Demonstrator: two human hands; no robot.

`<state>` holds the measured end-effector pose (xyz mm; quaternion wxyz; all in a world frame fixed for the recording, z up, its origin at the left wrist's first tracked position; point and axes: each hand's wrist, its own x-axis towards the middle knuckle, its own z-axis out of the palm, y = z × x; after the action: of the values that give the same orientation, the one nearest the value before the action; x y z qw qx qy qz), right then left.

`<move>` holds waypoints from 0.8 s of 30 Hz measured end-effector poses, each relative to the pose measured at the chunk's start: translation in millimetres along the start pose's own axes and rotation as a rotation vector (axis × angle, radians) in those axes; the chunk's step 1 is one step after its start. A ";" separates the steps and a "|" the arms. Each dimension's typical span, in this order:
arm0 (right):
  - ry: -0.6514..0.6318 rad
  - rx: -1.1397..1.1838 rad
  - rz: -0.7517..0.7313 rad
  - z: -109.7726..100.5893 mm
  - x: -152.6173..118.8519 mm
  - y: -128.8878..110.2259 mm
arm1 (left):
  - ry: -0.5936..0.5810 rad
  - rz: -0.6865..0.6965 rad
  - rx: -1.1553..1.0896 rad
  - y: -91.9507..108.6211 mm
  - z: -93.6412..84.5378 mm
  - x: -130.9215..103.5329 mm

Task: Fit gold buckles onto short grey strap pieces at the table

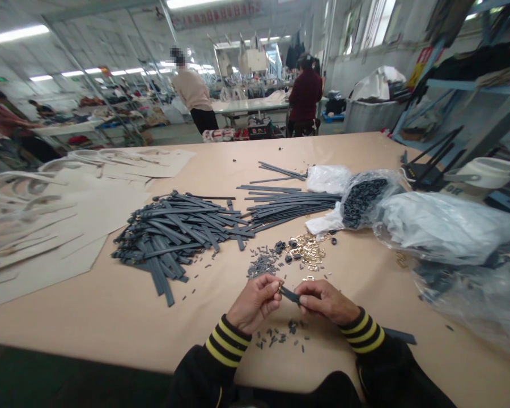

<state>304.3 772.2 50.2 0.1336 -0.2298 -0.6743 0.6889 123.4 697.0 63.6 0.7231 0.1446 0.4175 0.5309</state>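
Observation:
My left hand pinches a small gold buckle at the end of a dark grey strap. The strap's other side is gripped between the thumb and fingers of my right hand. Just beyond my hands lie a heap of small grey pieces and a scatter of gold buckles. More small dark pieces are spread on the table between my forearms.
A large pile of grey straps lies left on the table, with beige fabric panels beyond. Long strips, a bag of black rings and plastic bags lie right. Several people stand farther back.

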 end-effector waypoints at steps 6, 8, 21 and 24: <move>-0.013 -0.012 -0.060 2.3 -0.5 1.2 | -0.129 -0.079 -0.165 -13.7 -1.2 -1.2; -0.017 0.004 -0.052 5.0 0.8 3.2 | -0.135 -0.073 -0.152 -20.6 2.1 -0.7; 0.056 0.042 -0.022 20.9 4.6 1.0 | -0.069 0.014 -0.062 -35.0 2.4 2.0; 0.043 0.007 0.003 27.4 4.6 2.9 | -0.050 0.005 -0.045 -37.2 -2.0 -0.9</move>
<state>287.1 750.5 46.2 0.1480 -0.2452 -0.6684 0.6865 145.8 681.1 38.5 0.7351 0.1424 0.3869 0.5382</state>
